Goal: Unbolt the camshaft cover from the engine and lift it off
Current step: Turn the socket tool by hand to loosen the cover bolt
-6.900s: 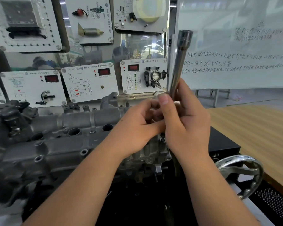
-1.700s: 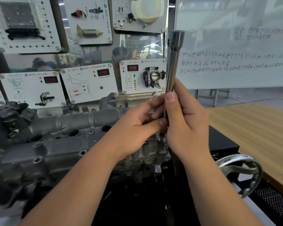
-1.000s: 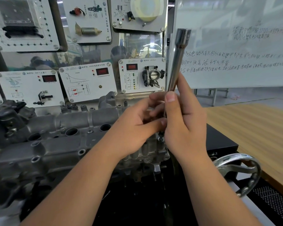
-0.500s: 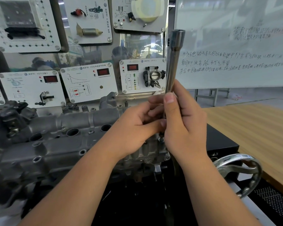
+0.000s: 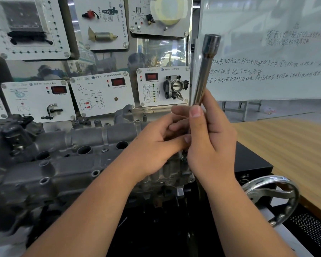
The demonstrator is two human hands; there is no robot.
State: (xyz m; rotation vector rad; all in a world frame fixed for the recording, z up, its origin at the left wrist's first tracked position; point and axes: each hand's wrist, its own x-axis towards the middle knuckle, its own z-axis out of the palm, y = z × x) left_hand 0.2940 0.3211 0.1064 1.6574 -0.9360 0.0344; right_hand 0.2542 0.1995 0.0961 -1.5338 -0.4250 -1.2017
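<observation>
Since half a second ago, long steel socket bar (image 5: 204, 71) tilted toward 1 o'clock; both hands, left (image 5: 156, 145) and right (image 5: 209, 138), together clamp it; it probably could slip off the hidden bolt on the grey aluminium camshaft cover (image 5: 67, 164).

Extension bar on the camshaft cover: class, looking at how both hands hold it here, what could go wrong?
1. The extension bar leans, with both the left hand and right hand gripping low; it may slip off the bolt.
2. The fingers sit close to the camshaft cover; a slip could pinch them.

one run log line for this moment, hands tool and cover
step: unbolting | right hand: grips extension bar, near upright | left hand: pinches bar lower down | camshaft cover: on engine
</observation>
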